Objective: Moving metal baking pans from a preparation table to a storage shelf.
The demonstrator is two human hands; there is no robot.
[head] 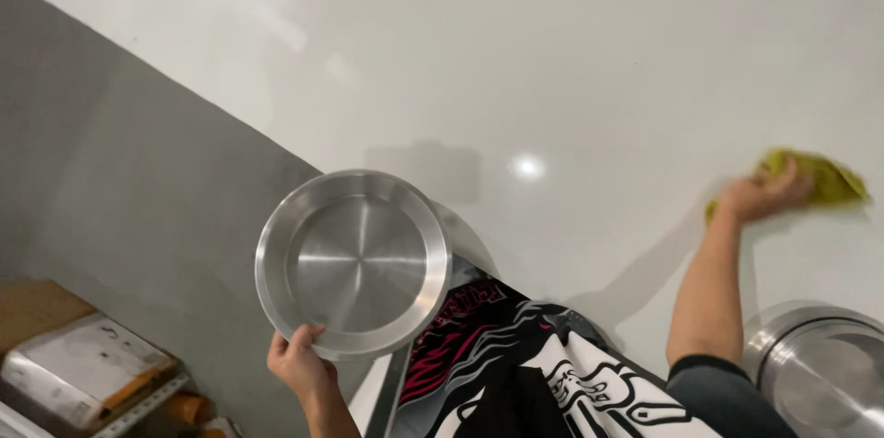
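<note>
Clenched on a yellow-green cloth [815,177], the right hand [764,194] presses it to the white bench top [571,60]; the left hand [299,360] grips one round steel plate [354,263] by its lower rim.

Judging by the pose, the step in hand is wiping the bench top while the plate is kept lifted off it, out past the bench's left edge and over the grey floor [120,189]. The cloth sits well out toward the far right of the bench, and the arm is stretched to reach it. Any next move calls for a firm pinch on the plate's thin rim so it does not tip, and steady downward pressure on the cloth. Counted: one plate, one cloth, one steel pot [820,373] at the near right corner, one cardboard box [78,364] low on the left.
</note>
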